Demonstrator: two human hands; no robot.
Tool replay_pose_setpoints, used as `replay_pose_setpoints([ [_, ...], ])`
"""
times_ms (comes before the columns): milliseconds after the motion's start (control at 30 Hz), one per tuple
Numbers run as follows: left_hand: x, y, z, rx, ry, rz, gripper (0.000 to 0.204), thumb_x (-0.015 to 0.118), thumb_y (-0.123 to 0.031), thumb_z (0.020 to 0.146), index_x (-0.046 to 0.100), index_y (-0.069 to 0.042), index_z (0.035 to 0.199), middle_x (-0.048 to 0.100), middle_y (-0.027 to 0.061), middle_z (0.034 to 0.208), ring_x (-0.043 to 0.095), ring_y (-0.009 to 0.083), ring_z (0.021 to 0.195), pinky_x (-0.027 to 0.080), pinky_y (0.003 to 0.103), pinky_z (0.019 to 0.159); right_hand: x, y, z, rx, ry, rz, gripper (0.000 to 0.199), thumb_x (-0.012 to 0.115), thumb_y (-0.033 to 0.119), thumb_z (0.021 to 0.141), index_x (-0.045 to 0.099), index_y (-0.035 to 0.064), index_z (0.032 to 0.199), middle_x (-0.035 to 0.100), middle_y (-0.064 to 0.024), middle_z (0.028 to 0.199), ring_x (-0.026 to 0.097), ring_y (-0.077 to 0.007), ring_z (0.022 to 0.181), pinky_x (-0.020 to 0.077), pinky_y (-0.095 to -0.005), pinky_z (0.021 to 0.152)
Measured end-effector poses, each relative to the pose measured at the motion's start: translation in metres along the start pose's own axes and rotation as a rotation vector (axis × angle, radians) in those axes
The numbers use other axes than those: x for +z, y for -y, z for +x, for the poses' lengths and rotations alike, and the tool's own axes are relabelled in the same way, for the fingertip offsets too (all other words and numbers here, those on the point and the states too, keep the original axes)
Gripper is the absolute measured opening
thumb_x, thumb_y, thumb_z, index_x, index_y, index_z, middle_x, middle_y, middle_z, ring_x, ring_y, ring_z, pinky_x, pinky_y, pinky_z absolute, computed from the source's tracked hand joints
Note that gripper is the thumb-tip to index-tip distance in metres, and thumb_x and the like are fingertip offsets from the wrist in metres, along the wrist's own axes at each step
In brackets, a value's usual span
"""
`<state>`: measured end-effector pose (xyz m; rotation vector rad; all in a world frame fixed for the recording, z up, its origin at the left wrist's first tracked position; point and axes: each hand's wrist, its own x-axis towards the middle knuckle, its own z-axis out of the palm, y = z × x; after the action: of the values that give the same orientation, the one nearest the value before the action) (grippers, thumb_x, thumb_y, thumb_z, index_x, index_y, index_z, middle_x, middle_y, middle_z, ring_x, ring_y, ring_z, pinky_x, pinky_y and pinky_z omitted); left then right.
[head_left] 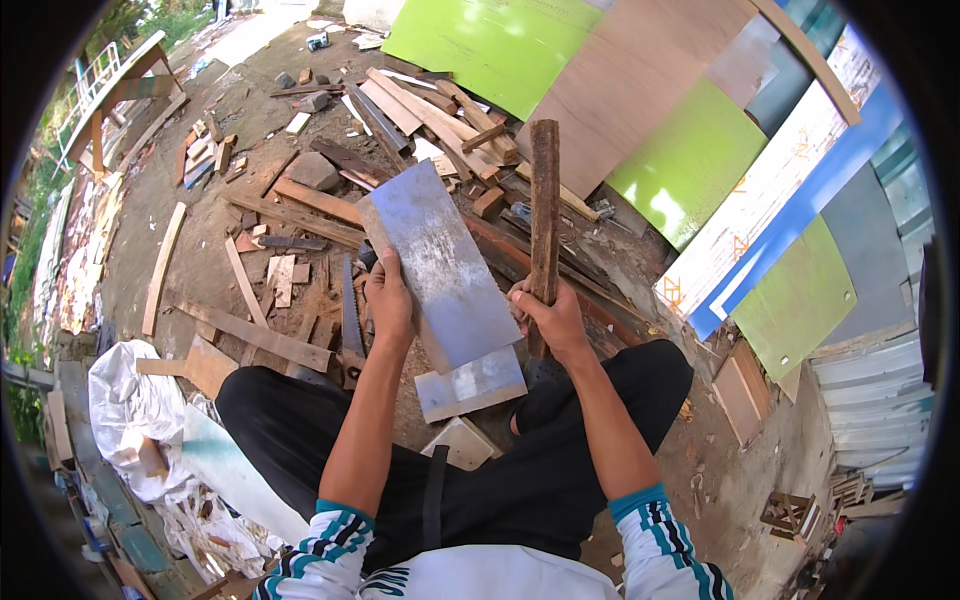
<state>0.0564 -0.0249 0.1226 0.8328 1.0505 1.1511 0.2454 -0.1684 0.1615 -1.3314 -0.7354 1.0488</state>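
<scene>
A flat rectangular board (440, 265) with a worn blue-grey face is gripped at its left edge by my left hand (389, 292), the thumb lying along the rim. My right hand (553, 315) is wrapped round a rough brown wooden stick (544, 200), which stands nearly upright just right of the board. Below the board's lower end is a smaller piece of the same blue-grey board (472, 385), partly covered by it. Between my legs, a pale wooden block (463, 443) shows under that piece.
A handsaw (351, 305) lies left of my left hand among scattered wood offcuts (285, 280). Beyond is a heap of planks (440, 115). Green and brown panels (610, 95) stand at the far right. A white sack (135, 420) sits by my left knee, corrugated sheet (870, 410) at right.
</scene>
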Motion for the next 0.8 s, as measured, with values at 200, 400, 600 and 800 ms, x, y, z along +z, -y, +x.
replay_pose_setpoints([
  [200,-0.003,0.006,0.005,0.024,-0.039,0.055,0.048,0.051,-0.041,0.106,0.066,0.004,0.102,0.068,0.0088,0.093,0.060,0.0132,0.081,0.048,0.031,0.075,0.002,-0.004,0.000,-0.002,0.025,-0.204,0.023,0.078,0.015,0.086,0.062,0.0021,0.093,0.061,-0.0008,0.074,0.059,-0.0078,0.059,0.0489,-0.0250,0.050],
  [400,-0.001,0.004,0.002,0.063,-0.061,0.130,0.050,0.051,-0.042,0.106,0.066,0.006,0.103,0.068,0.0092,0.092,0.058,0.0131,0.081,0.048,0.032,0.075,0.000,-0.011,0.004,0.011,-0.019,-0.383,0.025,0.079,0.016,0.083,0.062,0.0027,0.096,0.064,-0.0043,0.075,0.063,-0.0134,0.065,0.0530,-0.0333,0.063],
  [600,-0.015,0.004,0.010,0.147,-0.042,0.271,0.049,0.052,-0.038,0.106,0.067,0.008,0.110,0.071,0.0127,0.098,0.063,0.0148,0.084,0.050,0.033,0.077,0.013,-0.022,0.008,-0.024,-0.031,-0.606,0.028,0.075,0.019,0.086,0.061,0.0012,0.103,0.069,-0.0190,0.084,0.070,-0.0360,0.084,0.0521,-0.0435,0.082],
  [800,-0.027,-0.023,0.017,0.310,-0.247,0.424,0.044,0.049,-0.033,0.108,0.065,0.008,0.113,0.070,0.0123,0.097,0.065,0.0181,0.085,0.050,0.033,0.077,0.009,-0.042,0.022,-0.214,-0.269,-0.894,0.034,0.074,0.028,0.090,0.059,-0.0005,0.099,0.066,-0.0199,0.078,0.069,-0.0369,0.080,0.0517,-0.0448,0.074],
])
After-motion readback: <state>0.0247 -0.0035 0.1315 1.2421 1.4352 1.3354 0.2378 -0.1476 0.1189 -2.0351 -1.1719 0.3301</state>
